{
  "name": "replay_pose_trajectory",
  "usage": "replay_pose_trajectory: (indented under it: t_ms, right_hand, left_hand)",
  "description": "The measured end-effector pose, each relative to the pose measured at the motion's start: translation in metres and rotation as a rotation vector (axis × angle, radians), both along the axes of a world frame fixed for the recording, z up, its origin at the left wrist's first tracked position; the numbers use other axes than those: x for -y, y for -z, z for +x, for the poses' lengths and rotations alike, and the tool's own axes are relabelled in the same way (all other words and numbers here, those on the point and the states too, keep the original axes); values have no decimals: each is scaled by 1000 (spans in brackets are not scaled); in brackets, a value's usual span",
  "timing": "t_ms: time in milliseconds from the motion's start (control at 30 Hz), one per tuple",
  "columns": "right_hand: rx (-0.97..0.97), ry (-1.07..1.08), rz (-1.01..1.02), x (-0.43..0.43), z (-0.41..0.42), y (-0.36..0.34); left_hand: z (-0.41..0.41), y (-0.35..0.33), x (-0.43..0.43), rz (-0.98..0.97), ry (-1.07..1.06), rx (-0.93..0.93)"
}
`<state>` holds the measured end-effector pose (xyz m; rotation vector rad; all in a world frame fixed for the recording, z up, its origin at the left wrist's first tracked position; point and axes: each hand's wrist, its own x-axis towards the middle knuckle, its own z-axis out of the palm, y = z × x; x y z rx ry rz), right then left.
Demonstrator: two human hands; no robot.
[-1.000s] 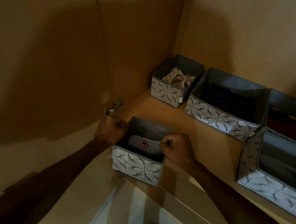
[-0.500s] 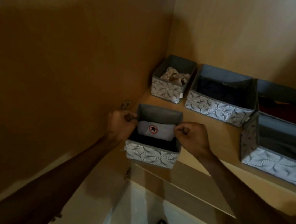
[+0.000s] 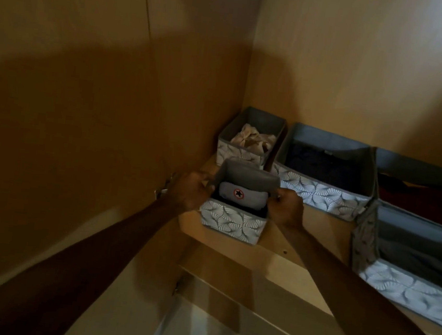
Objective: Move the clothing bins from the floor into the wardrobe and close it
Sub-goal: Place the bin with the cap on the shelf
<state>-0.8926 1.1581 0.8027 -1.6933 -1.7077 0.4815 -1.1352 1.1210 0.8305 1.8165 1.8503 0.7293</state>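
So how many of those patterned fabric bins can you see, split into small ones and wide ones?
Small bins: 2, the star-badge bin and the beige-cloth bin.
Wide bins: 3, the dark-clothes bin, the dark-red bin and the front right bin.
Total: 5.

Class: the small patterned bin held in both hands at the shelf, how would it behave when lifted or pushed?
The small bin likely flexes: its rear wall bows between the left hand and right hand. Probably light: soft folded clothing inside. Flat-based, it should slide, not roll.
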Motion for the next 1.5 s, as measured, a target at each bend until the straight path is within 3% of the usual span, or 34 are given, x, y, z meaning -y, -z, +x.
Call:
replay_pose_trajectory:
  t_ms: [100,167,333,467,567,667,867,1167,1500]
  right_hand:
    - [-44,58,-28,-11,-3,8]
    - [-50,56,-49,-20,-10,9]
    - [-177,-14,-89,-34,-27,11]
    - [-394,-289,-268,-41,-23,26]
    - [-451,-417,-328,-36,-11,33]
    - [-404,-394,-353,-15,-13,19]
    - [-151,-342,-83,-10,-33,15]
    - [-183,-378,-25,-13,-49,17]
    - [-201,-406,-91,-30,-63,26]
  left_hand:
    - [0,5,21,292,176,-209]
    - [-7,21,26,382,216,-392]
    - [-21,64,29,308,185,-574]
    - [-25,72,27,217,162,-670]
    - [-24,66,17,175,140,-685]
    - [-25,59,7,130,102,-632]
    - [-27,57,16,154,180,-679]
    - [-30,44,16,30,117,-546]
    - [-38,44,7,-71,47,-469]
